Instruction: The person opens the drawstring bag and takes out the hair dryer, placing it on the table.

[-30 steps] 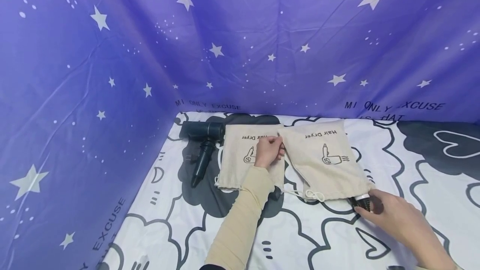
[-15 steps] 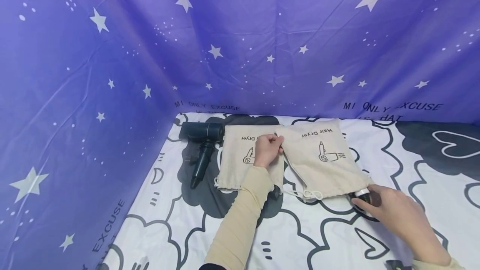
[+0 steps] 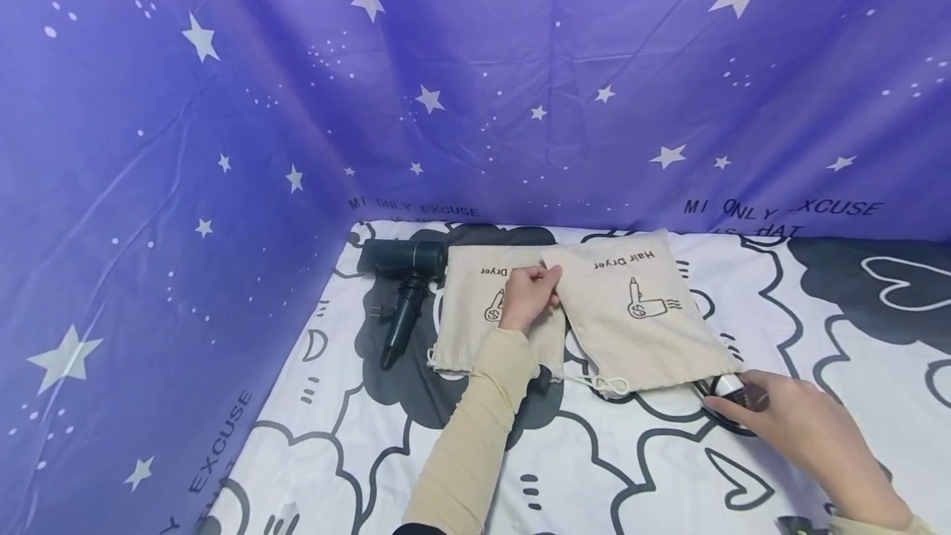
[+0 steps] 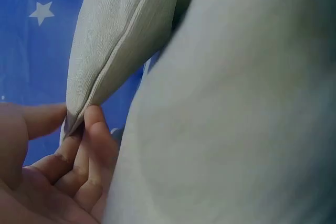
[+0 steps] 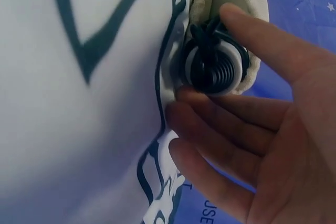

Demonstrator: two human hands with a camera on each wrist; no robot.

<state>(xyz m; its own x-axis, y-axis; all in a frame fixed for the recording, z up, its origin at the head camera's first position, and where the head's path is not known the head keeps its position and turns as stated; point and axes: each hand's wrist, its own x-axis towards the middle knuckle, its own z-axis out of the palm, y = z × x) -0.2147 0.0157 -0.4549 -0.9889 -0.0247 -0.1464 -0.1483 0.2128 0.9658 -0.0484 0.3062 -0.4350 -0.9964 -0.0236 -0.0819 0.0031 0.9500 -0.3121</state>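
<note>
A beige drawstring bag printed "Hair Dryer" lies tilted at the middle right. My left hand pinches its far left corner between thumb and fingers; the left wrist view shows the seam between the fingertips. At the near right end of the bag, my right hand grips the ribbed, white-ringed end of a hair dryer handle in the mouth of the bag. Black cord is bundled against that end. Inside the cloth, the rest of the dryer is hidden.
A second beige bag with the same print lies flat under my left forearm. Left of it rests a dark hair dryer with its plug beside the handle. Purple star-printed curtain borders the patterned white cloth.
The right-hand bag has swung slightly left at its far end. My right hand has shifted a little with the handle end, and my left hand keeps its pinch on the corner.
</note>
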